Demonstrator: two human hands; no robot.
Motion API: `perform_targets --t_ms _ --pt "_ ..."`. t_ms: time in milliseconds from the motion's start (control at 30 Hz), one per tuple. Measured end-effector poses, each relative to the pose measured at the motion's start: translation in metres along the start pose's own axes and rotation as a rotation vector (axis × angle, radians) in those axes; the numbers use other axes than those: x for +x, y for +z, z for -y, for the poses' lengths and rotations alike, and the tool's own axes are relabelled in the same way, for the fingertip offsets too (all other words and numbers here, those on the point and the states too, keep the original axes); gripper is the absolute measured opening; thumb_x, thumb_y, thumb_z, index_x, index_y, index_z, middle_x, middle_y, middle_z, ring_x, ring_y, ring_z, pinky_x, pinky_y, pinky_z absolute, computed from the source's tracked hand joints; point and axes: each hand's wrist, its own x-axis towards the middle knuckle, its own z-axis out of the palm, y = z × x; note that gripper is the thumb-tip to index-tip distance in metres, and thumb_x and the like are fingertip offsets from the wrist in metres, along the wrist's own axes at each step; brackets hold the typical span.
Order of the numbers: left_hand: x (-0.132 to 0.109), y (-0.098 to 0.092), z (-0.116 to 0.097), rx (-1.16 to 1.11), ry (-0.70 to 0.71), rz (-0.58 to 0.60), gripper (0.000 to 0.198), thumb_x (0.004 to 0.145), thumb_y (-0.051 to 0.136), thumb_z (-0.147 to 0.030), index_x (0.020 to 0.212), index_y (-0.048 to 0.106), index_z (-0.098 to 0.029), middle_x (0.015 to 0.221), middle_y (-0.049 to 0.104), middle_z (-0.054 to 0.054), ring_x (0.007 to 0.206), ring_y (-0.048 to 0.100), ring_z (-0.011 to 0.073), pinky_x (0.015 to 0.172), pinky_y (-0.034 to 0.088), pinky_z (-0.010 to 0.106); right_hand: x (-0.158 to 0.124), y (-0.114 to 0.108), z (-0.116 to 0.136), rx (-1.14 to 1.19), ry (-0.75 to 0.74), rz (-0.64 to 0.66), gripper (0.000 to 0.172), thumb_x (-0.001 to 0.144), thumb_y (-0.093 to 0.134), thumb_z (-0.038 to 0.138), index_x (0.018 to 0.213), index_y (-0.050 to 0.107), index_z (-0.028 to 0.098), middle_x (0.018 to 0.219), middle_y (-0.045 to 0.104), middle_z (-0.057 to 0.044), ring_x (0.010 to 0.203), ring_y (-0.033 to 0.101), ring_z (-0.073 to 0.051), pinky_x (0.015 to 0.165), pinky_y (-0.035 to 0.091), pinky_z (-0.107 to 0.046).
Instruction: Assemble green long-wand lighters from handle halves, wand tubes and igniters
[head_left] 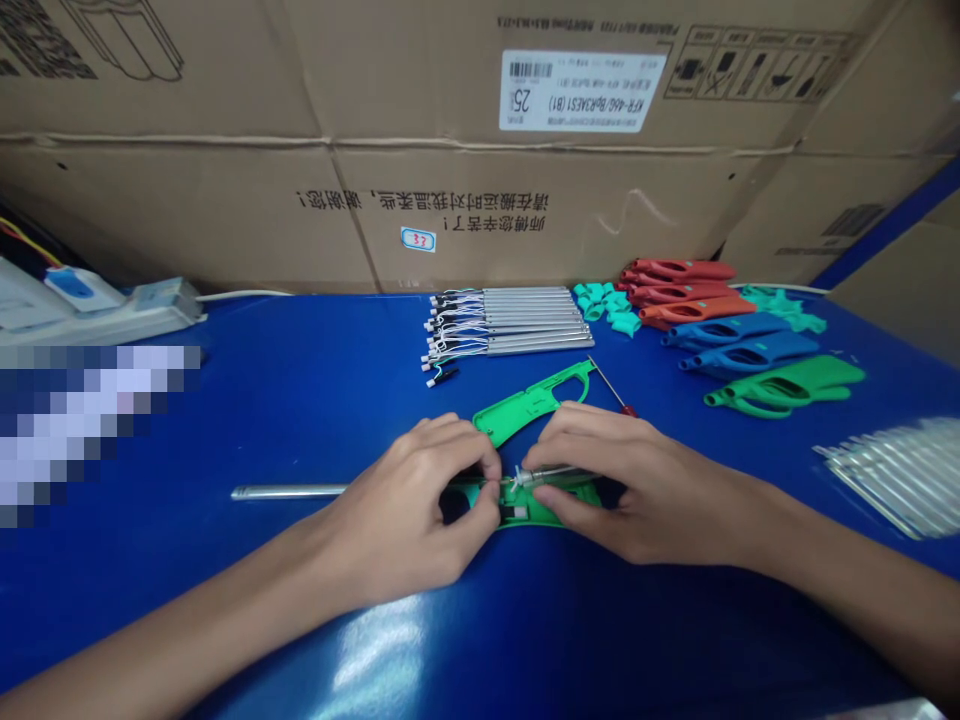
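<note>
My left hand [420, 495] and my right hand [626, 480] meet over a green plastic handle shell [551, 512] lying flat on the blue table [300, 400]. Both hands are closed in a pinch on it. My right fingers also pinch a thin clear tube [544, 474] laid along the shell. A metal tube [289, 491] sticks out to the left from under my left hand. A second green shell half [529, 400] lies just beyond the hands, with a small red-handled tool [615, 392] beside it.
A row of metal tubes with wires [510, 322] lies at the back. To its right are teal caps [611, 305], red [682, 290], blue [739, 342] and green [784, 388] shells, and clear tubes [896, 470]. Cardboard boxes [450, 150] wall the back. A power strip [112, 310] sits left.
</note>
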Motion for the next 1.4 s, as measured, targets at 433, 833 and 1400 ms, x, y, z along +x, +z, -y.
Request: perform_targets --t_ms 433,833,1400 --pt "0.0001 0.0006 -0.0011 -0.003 0.006 -0.008 0.01 0.079 0.054 -0.01 0.075 0.06 -0.017 0.075 0.062 -0.002 0.073 0.055 0.0129 0.074 0.039 0.028 -0.0009 -0.0005 0.0007 -0.005 -0.007 0.011 0.013 0.092 0.055 0.017 0.099 0.065 0.012 0.089 0.059 -0.005 0.086 0.054 -0.014 0.078 0.043 -0.026" --pt "0.0008 0.0 -0.0004 0.003 0.011 -0.009 0.01 0.08 0.053 -0.011 0.076 0.06 -0.017 0.077 0.062 -0.002 0.074 0.054 0.0134 0.074 0.039 0.029 -0.0001 -0.0012 0.001 0.008 -0.004 0.023 0.011 0.092 0.056 0.016 0.097 0.065 0.013 0.089 0.059 -0.004 0.087 0.053 -0.013 0.077 0.042 -0.024" --pt "0.0005 -0.0006 -0.0001 0.009 -0.01 0.019 0.01 0.081 0.053 -0.013 0.077 0.061 -0.017 0.079 0.062 0.0 0.075 0.055 0.0148 0.074 0.039 0.03 -0.0006 -0.0014 0.0023 -0.007 -0.011 0.034 0.017 0.095 0.054 0.018 0.103 0.067 0.013 0.093 0.057 -0.005 0.087 0.054 -0.012 0.075 0.042 -0.023"
